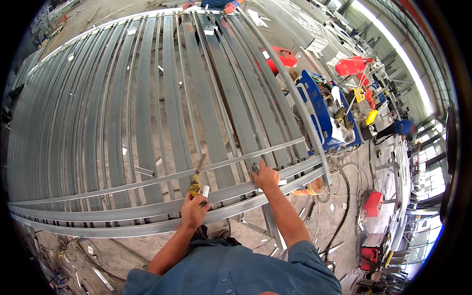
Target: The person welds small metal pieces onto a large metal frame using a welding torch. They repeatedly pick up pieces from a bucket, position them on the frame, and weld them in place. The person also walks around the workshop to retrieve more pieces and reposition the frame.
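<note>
My left hand (pixel 194 211) is wrapped round a welding torch (pixel 195 184) with a yellow, worn grip and a brownish nozzle that points away from me over the slats. A small white piece (pixel 205 191) shows beside that hand. My right hand (pixel 267 176) rests at the near end of a wide grey slat (pixel 248 130), just beyond the near rail (pixel 236 191). Its fingers are bent and pressed together; whatever is between them is hidden. Under both hands lies a large metal frame of parallel slats, crossed by a thin loose-looking bar (pixel 231 161).
Another person's gloved hands (pixel 231 7) touch the frame's far end. To the right stand a blue bin (pixel 319 110) full of odds and ends, red cases (pixel 281 59) and an orange bucket (pixel 314 187). Cables (pixel 346 196) and metal offcuts litter the floor.
</note>
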{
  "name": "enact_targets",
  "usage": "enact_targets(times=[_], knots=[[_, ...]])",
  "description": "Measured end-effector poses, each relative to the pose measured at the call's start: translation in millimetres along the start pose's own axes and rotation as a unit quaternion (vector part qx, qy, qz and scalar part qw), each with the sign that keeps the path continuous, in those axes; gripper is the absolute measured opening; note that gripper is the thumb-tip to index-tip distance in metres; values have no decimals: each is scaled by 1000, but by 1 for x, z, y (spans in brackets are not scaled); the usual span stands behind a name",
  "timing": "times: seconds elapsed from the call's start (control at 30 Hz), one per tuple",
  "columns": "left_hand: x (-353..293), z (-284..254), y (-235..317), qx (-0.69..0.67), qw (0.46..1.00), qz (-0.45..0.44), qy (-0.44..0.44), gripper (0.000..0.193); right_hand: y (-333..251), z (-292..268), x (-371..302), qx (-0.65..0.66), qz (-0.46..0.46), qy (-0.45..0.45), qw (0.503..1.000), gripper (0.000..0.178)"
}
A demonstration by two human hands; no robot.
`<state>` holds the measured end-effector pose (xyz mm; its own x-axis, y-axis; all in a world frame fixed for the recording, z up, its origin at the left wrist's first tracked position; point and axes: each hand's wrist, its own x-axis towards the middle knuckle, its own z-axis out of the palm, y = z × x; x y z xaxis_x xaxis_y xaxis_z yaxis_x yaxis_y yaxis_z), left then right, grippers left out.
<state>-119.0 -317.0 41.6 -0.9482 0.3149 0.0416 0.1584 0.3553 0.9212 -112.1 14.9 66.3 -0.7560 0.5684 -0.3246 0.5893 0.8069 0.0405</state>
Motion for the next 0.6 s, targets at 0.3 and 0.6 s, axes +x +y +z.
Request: enact_targets(times=[0.3,0.6], knots=[[12,1,-10,-14,1000,12,-2,27,-4,3,7,0,-12,47,999,59],[7,-13,-12,-11,1000,3,11,27,-45,-23,-23,198,-15,56,979,70]])
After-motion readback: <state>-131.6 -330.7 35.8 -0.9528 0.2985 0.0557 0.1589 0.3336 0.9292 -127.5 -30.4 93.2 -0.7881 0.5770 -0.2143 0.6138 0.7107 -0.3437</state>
